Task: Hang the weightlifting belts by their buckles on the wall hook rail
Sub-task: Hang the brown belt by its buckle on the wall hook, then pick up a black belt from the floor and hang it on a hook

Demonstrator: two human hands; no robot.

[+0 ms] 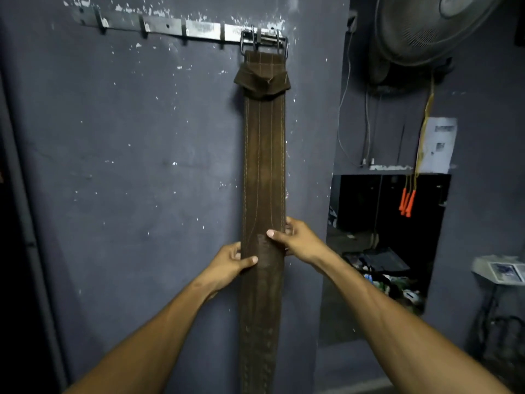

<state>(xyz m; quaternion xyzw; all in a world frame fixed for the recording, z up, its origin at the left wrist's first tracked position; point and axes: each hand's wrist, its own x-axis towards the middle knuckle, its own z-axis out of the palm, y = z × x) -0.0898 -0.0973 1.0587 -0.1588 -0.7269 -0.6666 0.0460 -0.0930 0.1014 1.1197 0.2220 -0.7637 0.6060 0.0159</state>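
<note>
My left hand (230, 263) and right hand (295, 240) pinch the edges of the brown belt (264, 155), which hangs flat against the wall. Its buckle (264, 41) sits on the hook rail (176, 28)'s end hook, so this one looks hung; I see no other belts.

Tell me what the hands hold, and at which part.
Both hands, left and right, grip the brown belt by its side edges, about midway down the strap, far below the hooked buckle.
</note>
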